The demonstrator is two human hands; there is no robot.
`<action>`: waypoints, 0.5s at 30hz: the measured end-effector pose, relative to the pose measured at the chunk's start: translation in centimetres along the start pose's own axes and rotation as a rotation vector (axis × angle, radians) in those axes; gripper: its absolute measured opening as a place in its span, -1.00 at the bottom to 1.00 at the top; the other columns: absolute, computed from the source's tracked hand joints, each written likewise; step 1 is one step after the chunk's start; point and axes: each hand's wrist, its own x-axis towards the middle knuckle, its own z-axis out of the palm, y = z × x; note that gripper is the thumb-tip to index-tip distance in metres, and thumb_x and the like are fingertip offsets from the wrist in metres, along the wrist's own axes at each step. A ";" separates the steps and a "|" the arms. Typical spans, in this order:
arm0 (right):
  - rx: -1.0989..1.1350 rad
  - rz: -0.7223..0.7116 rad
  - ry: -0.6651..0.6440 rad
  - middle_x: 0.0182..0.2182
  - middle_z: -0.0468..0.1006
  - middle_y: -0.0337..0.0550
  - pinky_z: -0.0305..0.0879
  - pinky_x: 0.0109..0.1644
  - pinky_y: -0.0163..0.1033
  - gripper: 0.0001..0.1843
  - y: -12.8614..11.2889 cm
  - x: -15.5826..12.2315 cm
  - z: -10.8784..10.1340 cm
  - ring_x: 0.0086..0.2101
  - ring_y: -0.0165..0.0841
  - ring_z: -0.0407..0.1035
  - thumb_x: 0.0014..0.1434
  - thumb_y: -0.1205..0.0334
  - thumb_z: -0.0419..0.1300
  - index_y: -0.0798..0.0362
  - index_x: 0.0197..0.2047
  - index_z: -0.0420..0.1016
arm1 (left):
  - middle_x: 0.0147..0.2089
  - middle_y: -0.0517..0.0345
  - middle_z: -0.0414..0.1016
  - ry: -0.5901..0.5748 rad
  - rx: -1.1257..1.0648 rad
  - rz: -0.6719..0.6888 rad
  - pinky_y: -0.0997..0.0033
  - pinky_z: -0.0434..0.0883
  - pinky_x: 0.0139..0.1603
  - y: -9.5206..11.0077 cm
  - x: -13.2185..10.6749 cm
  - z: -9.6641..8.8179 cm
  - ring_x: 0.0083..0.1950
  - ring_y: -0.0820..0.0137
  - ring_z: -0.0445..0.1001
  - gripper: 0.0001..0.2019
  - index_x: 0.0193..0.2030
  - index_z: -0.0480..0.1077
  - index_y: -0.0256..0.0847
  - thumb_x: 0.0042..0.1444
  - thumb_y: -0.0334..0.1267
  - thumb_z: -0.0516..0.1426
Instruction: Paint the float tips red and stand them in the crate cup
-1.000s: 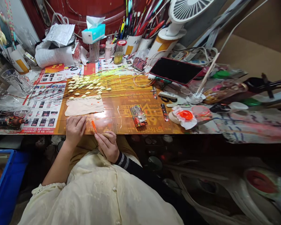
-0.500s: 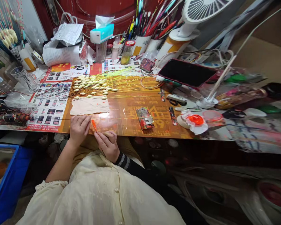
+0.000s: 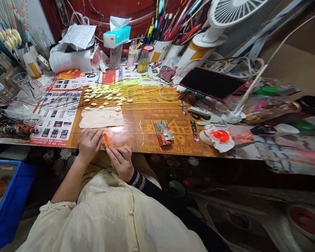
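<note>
My left hand (image 3: 89, 144) rests at the near edge of the table (image 3: 147, 140) with its fingers curled, pinching the left end of a small orange float (image 3: 105, 139). My right hand (image 3: 121, 162) is closed just right of it, its fingertips on the thin stem below the orange float. Beyond the hands lies a pale cloth (image 3: 102, 118). Behind that, several cream oval floats (image 3: 105, 95) on thin yellow stems lie in a spread.
A dish of orange paint (image 3: 220, 135) on white paper sits at right, near a small patterned block (image 3: 163, 132). A dark tablet (image 3: 211, 83), a white fan (image 3: 223, 17), brush pots (image 3: 160, 49), a tissue box (image 3: 117, 35) and a glass (image 3: 28, 85) crowd the back. A blue crate (image 3: 5, 203) is lower left.
The view has shifted slightly, so the table appears a little further right. Both hands stay together on the orange float with almost no movement.
</note>
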 end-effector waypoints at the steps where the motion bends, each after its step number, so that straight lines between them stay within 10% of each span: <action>1: 0.001 0.000 0.000 0.08 0.55 -0.05 0.16 0.20 -0.02 -0.39 0.0 0.0 0.0 0.00 -0.27 0.31 0.31 0.41 0.07 0.01 0.39 0.17 | -0.04 0.00 0.59 0.000 0.001 -0.001 0.17 0.28 0.09 0.0 0.0 0.0 -0.06 0.27 0.46 -0.71 0.12 0.44 -0.17 0.29 -0.31 0.10; 15: 0.012 -0.001 0.002 0.07 0.56 -0.06 0.15 0.20 -0.04 -0.36 -0.1 0.2 -0.2 0.01 -0.28 0.30 0.31 0.41 0.09 0.01 0.41 0.13 | -0.05 0.00 0.59 0.013 -0.001 0.003 0.18 0.29 0.06 0.1 0.1 0.0 -0.07 0.27 0.46 -0.72 0.11 0.44 -0.17 0.28 -0.31 0.10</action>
